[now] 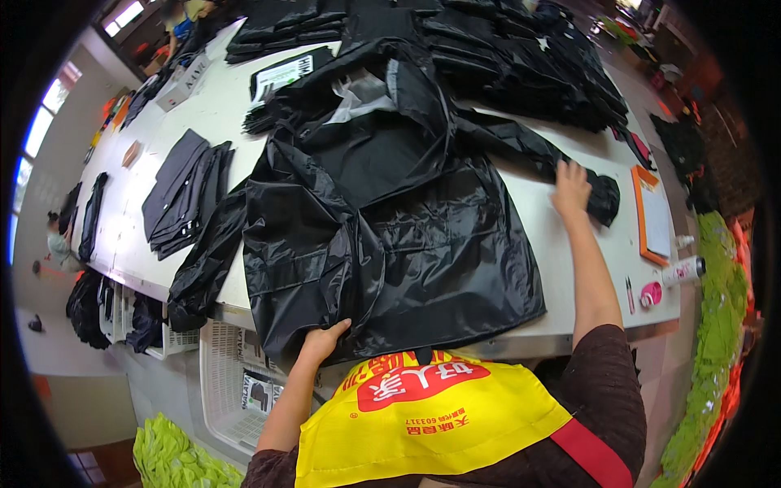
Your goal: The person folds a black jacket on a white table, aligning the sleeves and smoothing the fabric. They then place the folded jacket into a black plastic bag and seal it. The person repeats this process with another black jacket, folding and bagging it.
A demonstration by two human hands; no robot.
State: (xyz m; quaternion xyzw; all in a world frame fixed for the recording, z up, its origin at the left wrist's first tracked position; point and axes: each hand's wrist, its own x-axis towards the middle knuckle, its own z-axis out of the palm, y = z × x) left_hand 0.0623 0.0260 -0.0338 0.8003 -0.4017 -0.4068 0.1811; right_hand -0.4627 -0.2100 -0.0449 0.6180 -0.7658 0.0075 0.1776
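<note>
Left hand point(323, 340) clenched on the hem at 7 o'clock, right hand point(571, 189) flat and open pressing the sleeve cuff at 2 o'clock, of black jacket point(390, 220) spread mid-table point(203, 114): seemingly light, limp, slippery; best gripped at hem and cuff.

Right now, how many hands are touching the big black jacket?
2. The left hand grips the black jacket at its near hem; the right hand presses its far sleeve. None seem hidden.

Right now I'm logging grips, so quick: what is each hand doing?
Left hand: closed on the hem of the black jacket.
Right hand: open, pressed flat on the jacket's sleeve.
</note>
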